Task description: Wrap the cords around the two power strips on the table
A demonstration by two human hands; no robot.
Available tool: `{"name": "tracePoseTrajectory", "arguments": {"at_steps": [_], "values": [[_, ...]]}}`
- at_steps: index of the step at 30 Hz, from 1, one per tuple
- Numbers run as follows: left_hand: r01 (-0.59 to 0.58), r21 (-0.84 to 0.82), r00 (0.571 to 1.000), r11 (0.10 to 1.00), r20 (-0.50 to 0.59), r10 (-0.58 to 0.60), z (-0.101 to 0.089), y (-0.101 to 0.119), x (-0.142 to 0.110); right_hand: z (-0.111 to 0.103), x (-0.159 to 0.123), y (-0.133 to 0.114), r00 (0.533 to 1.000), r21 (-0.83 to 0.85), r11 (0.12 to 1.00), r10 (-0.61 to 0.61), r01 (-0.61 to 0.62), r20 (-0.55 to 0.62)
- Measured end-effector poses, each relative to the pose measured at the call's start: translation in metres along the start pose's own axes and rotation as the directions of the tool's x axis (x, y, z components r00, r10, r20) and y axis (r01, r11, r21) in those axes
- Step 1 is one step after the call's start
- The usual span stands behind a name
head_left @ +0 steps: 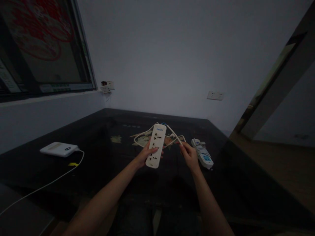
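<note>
A white power strip (156,144) with several sockets and blue lettering is raised over the dark table, its top end tilted away from me. My left hand (147,154) is closed around its lower left side, thumb across the face. From the far end of the strip runs a white power cord (174,133), which my right hand (189,153) pinches to the right of the strip. More of the cord loops behind the strip to both sides. Just right of my right hand lies a second power strip (206,160), wrapped in its own cord; they look close, and I cannot tell whether they touch.
On the left of the black table (98,183) lies a white power bank (59,149) with a cable (49,182) trailing off the near left edge. A yellow scrap (73,164) sits beside it. Wall sockets (215,95) are at the back, and a window (44,49) is at left.
</note>
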State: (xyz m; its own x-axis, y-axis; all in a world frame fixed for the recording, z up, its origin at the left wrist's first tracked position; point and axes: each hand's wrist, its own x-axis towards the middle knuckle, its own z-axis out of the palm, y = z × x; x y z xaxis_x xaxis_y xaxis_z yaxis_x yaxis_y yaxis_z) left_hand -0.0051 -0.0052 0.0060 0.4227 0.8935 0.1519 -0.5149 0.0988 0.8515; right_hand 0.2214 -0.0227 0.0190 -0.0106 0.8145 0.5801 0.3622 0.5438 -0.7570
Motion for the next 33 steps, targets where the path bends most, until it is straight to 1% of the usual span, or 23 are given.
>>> {"name": "tracePoseTrajectory", "arguments": {"at_steps": [4, 9, 17, 22, 24, 26, 30, 31, 33], "values": [[-0.005, 0.027, 0.999, 1.000, -0.039, 0.006, 0.001, -0.004, 0.002, 0.002, -0.001, -0.006, 1.000, -0.048, 0.999, -0.024, 0.024, -0.005], [-0.001, 0.047, 0.997, 0.999, -0.077, 0.004, 0.000, -0.009, 0.005, 0.008, -0.002, -0.009, 0.997, -0.077, 0.994, -0.071, 0.072, 0.016], [-0.003, 0.126, 0.995, 0.992, -0.094, 0.015, -0.003, -0.015, 0.007, 0.012, -0.005, -0.003, 1.000, -0.015, 1.000, -0.005, 0.004, -0.030], [0.016, 0.151, 0.996, 0.988, -0.089, -0.003, -0.005, -0.016, 0.008, 0.010, -0.003, -0.010, 0.990, 0.057, 0.998, 0.047, -0.040, -0.129], [0.024, 0.159, 0.998, 0.987, -0.064, -0.014, -0.006, -0.014, 0.007, 0.008, -0.001, -0.012, 0.983, 0.092, 0.995, 0.055, -0.040, -0.174], [0.028, 0.169, 1.000, 0.985, -0.016, -0.026, -0.007, -0.011, 0.005, 0.004, 0.001, -0.010, 0.974, 0.125, 0.992, 0.063, -0.036, -0.216], [0.072, 0.175, 0.986, 0.982, 0.134, -0.097, -0.009, -0.004, -0.001, -0.009, 0.008, 0.003, 0.954, 0.158, 0.987, 0.081, -0.036, -0.288], [0.088, 0.170, 0.979, 0.981, 0.170, -0.117, -0.009, -0.002, -0.003, -0.013, 0.010, 0.006, 0.952, 0.160, 0.986, 0.087, -0.041, -0.294], [0.115, 0.164, 0.959, 0.980, 0.237, -0.153, -0.010, 0.003, -0.007, -0.024, 0.018, 0.009, 0.968, 0.140, 0.989, 0.082, -0.049, -0.237]]}}
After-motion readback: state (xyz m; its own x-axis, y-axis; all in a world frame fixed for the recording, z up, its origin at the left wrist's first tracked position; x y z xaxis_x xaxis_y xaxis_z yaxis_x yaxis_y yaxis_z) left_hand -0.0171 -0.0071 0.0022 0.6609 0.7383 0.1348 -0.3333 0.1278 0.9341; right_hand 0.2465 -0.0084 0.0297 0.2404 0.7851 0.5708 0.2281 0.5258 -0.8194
